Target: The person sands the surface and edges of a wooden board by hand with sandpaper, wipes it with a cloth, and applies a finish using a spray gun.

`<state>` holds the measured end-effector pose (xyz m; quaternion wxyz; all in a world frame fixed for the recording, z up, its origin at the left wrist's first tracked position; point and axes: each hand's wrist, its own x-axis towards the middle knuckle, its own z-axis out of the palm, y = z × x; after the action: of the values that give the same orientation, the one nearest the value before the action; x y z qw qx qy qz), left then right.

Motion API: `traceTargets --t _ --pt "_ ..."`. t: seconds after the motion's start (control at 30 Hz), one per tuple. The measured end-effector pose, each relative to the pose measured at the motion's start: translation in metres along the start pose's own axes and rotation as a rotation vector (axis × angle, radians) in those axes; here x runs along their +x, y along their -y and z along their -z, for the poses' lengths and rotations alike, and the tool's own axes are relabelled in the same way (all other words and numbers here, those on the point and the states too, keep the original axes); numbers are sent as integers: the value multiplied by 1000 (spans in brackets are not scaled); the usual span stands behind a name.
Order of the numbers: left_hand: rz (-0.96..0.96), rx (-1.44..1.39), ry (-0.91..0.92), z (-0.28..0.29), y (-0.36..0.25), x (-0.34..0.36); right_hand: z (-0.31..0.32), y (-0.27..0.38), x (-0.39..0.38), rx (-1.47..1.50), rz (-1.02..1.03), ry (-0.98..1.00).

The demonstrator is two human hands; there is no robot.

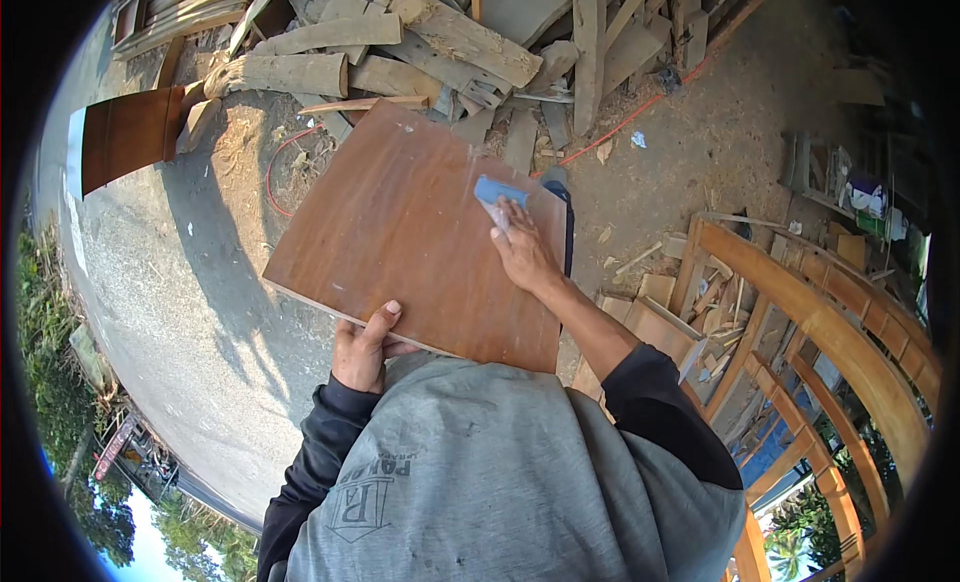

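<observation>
A reddish-brown wooden board (390,222) lies tilted across my lap, with pale dusty marks on its top face. My left hand (366,348) grips its near left edge, thumb on top and the other fingers mostly beneath. On the board's right side my right hand (524,250) presses down a small flat blue piece that looks like folded sandpaper (500,191). Its fingers lie over the near end, partly hiding it. Whitish dust shows around the strip under that hand.
A heap of rough planks and offcuts (430,42) fills the far side. Curved wooden frames (800,282) stand at the right beside loose scraps. At the left a brown wooden panel (125,140) leans upright. An orange cord (640,112) crosses the ground.
</observation>
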<state>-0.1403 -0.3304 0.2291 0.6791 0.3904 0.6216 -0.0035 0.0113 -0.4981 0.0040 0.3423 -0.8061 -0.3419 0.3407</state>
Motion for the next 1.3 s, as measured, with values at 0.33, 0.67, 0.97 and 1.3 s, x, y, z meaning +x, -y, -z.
traceTargets --t 0.33,0.67,0.97,1.3 --pt "120 -44 26 11 0 14 -16 60 68 53 182 128" --pt "124 16 3 9 -3 7 -31 85 107 200 317 106" --pt "187 -152 -11 23 12 27 38 -100 71 -348 -379 41" --pt "49 -81 151 18 -32 59 70 139 15 212 289 398"
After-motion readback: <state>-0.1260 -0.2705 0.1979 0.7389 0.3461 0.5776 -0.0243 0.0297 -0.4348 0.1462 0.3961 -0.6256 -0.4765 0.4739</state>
